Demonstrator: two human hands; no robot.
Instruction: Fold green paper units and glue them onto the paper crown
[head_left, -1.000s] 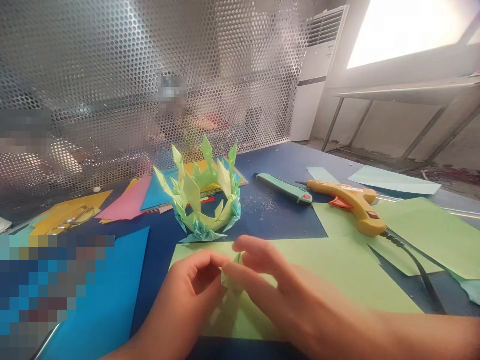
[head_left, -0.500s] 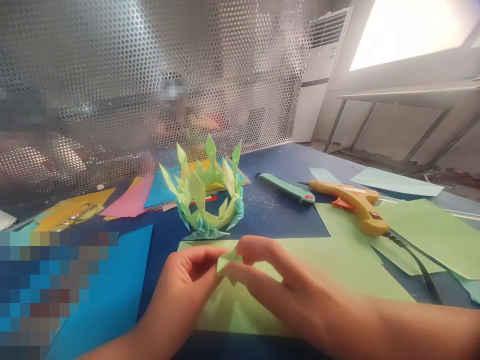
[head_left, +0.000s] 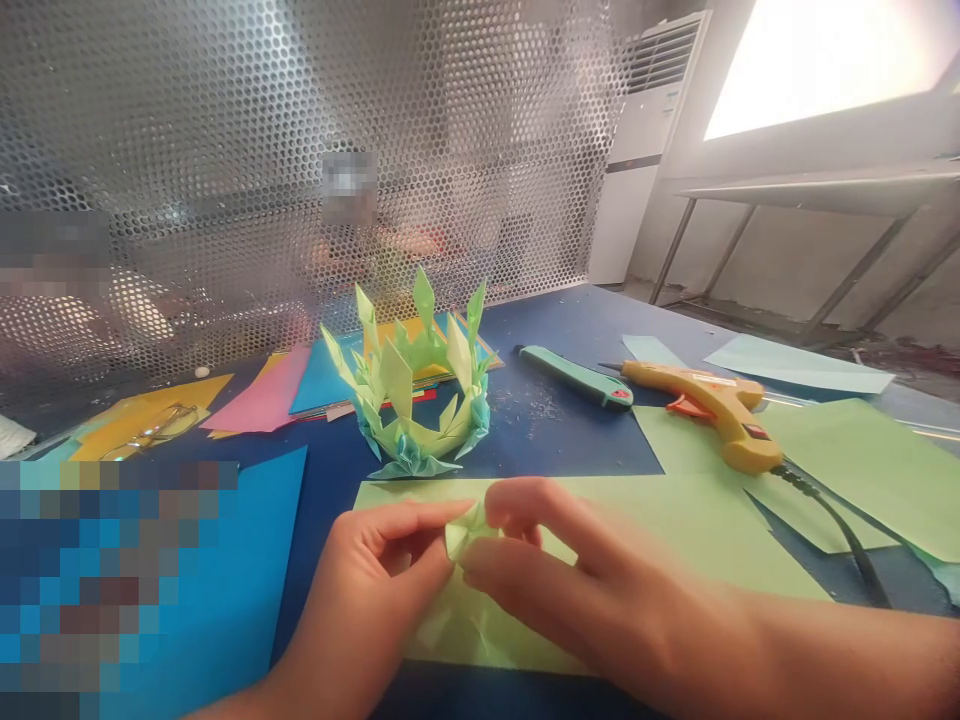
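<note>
my left hand (head_left: 375, 590) and right hand (head_left: 570, 580) pinch a small folded green piece (head_left: 466, 528) between thumb and fingertips, both pressed onto it from either side. i judge i'm mid-fold, shaping one unit; the next crease wants firm, even pressure along the edge. the piece sits right at my fingertips, above the green sheet (head_left: 675, 540). just beyond stands the spiky paper crown (head_left: 412, 400); the glue gun (head_left: 712, 410) and the cutter (head_left: 577, 375) lie to my right.
</note>
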